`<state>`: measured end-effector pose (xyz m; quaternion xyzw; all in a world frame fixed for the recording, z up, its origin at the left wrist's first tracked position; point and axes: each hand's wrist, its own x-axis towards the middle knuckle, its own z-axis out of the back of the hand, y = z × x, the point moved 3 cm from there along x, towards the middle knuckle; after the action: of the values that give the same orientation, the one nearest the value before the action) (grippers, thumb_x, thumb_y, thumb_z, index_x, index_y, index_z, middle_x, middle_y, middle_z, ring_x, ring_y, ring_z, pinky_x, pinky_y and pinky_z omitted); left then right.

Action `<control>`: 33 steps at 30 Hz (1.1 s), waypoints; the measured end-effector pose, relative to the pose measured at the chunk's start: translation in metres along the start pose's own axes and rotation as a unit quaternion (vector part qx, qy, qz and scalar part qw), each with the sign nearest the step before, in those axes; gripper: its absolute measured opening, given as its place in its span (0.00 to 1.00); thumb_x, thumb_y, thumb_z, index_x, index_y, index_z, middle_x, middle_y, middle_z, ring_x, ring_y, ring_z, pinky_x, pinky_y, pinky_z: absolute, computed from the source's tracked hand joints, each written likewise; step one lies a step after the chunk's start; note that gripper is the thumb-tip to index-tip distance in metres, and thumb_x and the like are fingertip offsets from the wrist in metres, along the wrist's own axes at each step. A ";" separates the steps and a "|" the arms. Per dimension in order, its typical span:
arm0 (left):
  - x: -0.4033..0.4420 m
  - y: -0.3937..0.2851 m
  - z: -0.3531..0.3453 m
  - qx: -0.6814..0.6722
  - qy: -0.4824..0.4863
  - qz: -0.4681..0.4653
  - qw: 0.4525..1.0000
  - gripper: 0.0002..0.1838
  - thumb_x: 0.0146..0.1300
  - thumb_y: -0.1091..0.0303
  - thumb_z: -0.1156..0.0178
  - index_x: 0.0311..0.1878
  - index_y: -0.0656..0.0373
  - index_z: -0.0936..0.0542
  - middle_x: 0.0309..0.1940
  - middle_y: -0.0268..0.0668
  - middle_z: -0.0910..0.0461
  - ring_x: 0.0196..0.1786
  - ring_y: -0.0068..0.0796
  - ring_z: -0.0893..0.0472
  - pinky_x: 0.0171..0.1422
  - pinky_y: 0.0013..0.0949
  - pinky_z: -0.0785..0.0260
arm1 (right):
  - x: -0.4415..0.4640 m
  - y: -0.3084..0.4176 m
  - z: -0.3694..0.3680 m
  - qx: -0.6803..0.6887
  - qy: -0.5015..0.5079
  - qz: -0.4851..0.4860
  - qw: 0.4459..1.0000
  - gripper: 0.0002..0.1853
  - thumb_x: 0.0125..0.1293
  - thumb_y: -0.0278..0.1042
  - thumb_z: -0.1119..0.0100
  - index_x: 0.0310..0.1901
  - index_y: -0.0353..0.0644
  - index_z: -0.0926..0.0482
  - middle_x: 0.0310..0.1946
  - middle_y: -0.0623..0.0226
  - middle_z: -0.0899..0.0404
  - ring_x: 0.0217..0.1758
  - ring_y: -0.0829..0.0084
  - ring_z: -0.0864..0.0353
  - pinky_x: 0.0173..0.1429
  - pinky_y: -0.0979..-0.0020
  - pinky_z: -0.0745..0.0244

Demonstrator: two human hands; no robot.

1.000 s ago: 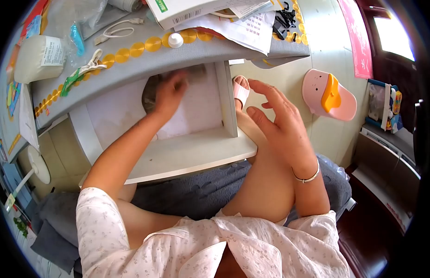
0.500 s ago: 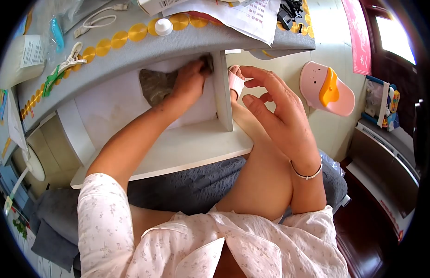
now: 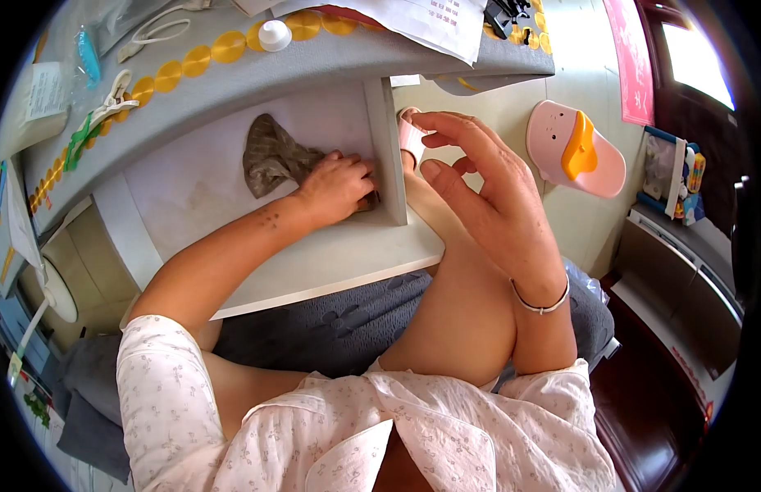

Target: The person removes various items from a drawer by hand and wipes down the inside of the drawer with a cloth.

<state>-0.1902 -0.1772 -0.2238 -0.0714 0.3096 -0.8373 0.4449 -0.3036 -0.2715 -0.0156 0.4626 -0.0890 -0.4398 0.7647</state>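
Inside the pulled-out white drawer, my left hand is closed on a brown-grey cloth and presses it near the drawer's right wall. Part of the cloth spreads out to the left of the hand; a bit of it shows below the fingers. A faint brownish stain marks the drawer's white bottom. My right hand hangs in the air to the right of the drawer, over my leg. Its fingers are curved and apart, with nothing between them, and a silver bracelet circles its wrist.
Above the drawer, the grey-covered tabletop carries a white cap, papers, a green-and-white clip and a cable. A pink duck-faced stool stands on the floor at right. Dark grey seat fabric lies beneath me.
My left hand has moved down along the drawer's right side, towards its front, taking the cloth with it. The right hand stays nearly still. The view has shifted slightly.
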 end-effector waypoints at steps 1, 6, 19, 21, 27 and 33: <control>0.003 0.001 -0.006 -0.038 -0.078 -0.006 0.996 0.11 0.55 0.60 0.38 0.41 0.47 0.15 0.44 0.30 0.21 0.49 0.31 0.23 0.54 0.43 0.35 | 0.000 -0.001 -0.002 -0.001 -0.007 0.024 1.000 0.18 0.64 0.26 0.41 0.56 0.36 0.25 0.48 0.59 0.23 0.46 0.66 0.21 0.45 0.71 0.25; 0.008 0.005 -0.024 -0.012 -0.043 -0.049 0.998 0.09 0.58 0.61 0.42 0.41 0.43 0.17 0.42 0.28 0.20 0.45 0.32 0.21 0.52 0.43 0.33 | 0.000 -0.001 0.002 -0.022 0.009 0.014 1.000 0.18 0.64 0.26 0.40 0.56 0.37 0.24 0.55 0.62 0.21 0.51 0.70 0.19 0.46 0.74 0.25; 0.008 0.009 -0.019 -0.085 0.011 0.027 0.996 0.08 0.54 0.62 0.38 0.34 0.54 0.18 0.36 0.37 0.20 0.41 0.37 0.20 0.51 0.42 0.32 | 0.001 -0.004 0.000 0.021 -0.004 0.037 0.999 0.16 0.64 0.26 0.41 0.53 0.35 0.25 0.36 0.56 0.25 0.37 0.64 0.22 0.40 0.69 0.25; -0.001 0.008 -0.002 -0.084 0.014 0.026 0.996 0.08 0.53 0.62 0.37 0.32 0.56 0.18 0.36 0.38 0.21 0.40 0.38 0.20 0.50 0.41 0.32 | 0.000 -0.006 0.002 0.017 -0.004 0.038 0.999 0.15 0.64 0.26 0.42 0.53 0.35 0.25 0.36 0.56 0.25 0.36 0.64 0.23 0.40 0.69 0.25; -0.024 0.015 0.004 -0.073 -0.011 0.053 0.996 0.07 0.52 0.64 0.36 0.29 0.57 0.18 0.37 0.37 0.24 0.46 0.35 0.22 0.54 0.41 0.35 | 0.000 -0.009 0.002 0.014 -0.003 0.039 0.999 0.15 0.64 0.27 0.41 0.52 0.36 0.24 0.35 0.56 0.24 0.30 0.64 0.23 0.37 0.69 0.26; -0.017 0.011 -0.003 -0.096 -0.052 0.050 0.993 0.06 0.53 0.66 0.37 0.32 0.55 0.18 0.36 0.37 0.23 0.44 0.38 0.21 0.52 0.42 0.33 | 0.000 -0.011 0.001 0.018 -0.006 0.036 0.999 0.14 0.64 0.28 0.41 0.52 0.36 0.23 0.34 0.56 0.22 0.27 0.63 0.23 0.37 0.68 0.26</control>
<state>-0.1735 -0.1669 -0.2299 -0.1418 0.3680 -0.7756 0.4929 -0.3112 -0.2740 -0.0235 0.4699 -0.1175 -0.4131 0.7712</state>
